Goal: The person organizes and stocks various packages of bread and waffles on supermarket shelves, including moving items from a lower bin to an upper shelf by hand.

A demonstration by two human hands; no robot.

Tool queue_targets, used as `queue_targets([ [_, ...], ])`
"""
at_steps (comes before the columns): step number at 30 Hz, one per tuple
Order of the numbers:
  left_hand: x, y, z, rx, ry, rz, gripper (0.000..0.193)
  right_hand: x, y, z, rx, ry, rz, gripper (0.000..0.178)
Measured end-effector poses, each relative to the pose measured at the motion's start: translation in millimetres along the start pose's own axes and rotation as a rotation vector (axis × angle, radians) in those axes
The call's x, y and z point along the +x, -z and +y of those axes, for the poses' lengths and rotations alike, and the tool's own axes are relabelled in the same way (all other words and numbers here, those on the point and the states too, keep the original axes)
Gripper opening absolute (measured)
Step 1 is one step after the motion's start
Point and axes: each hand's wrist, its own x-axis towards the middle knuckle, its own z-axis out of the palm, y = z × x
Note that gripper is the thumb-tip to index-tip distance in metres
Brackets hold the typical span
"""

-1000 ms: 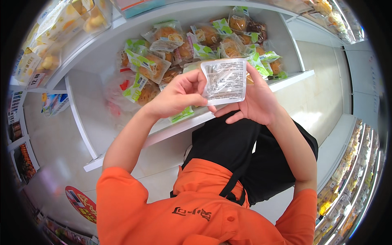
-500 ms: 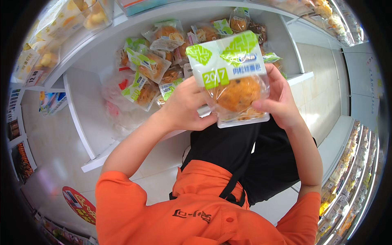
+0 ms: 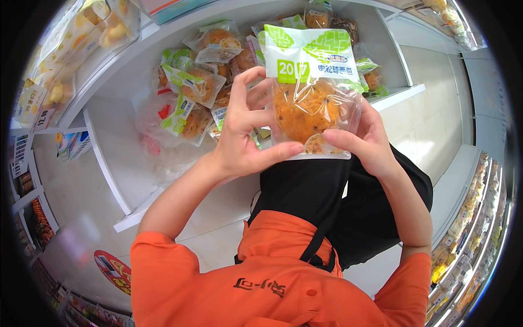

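A packaged bread bun (image 3: pixel 308 111) is held upright in front of me, in a clear bag with a white and green printed top. The bun is round, golden brown and dark-specked. My right hand (image 3: pixel 368 136) grips the bag's right side, thumb across the lower front and fingers behind. Along the left side, my left hand (image 3: pixel 242 125) has its thumb on the lower front corner and its fingers curved at the edge; some fingertips are hidden behind the bag. Beyond the hands, several similar packaged buns (image 3: pixel 196 84) lie piled in a white drawer-like bin (image 3: pixel 117 122).
A crumpled clear plastic bag (image 3: pixel 155 128) with red marks lies at the bin's left. White shelves with packaged food (image 3: pixel 468 218) stand at right, and more packages (image 3: pixel 117 27) sit at upper left. A round red sign (image 3: pixel 113 271) is at lower left, near the tiled floor (image 3: pixel 76 201).
The packaged bun has risen slightly and now faces me more squarely. My left hand has opened wider, its thumb moving onto the bag's lower front. The right hand keeps its hold.
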Motion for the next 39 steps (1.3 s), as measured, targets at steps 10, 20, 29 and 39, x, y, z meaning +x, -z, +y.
queue_targets([
  [10,0.1,-10.6,2.7,-0.268,0.215,0.157,0.040,-10.4,8.0,10.6,-0.227,0.041,0.005,0.016],
  [20,8.5,-5.2,5.2,-0.662,0.534,-0.042,0.079,-12.7,6.2,11.8,-0.304,0.100,0.019,0.025],
  [29,9.0,-0.4,2.6,-0.609,0.560,-0.085,0.072,-14.4,3.6,11.9,-0.294,0.073,0.016,0.033],
  [39,9.5,-1.3,0.4,-0.579,0.546,-0.088,0.068,-19.5,0.5,15.4,-0.249,0.053,0.027,0.046],
])
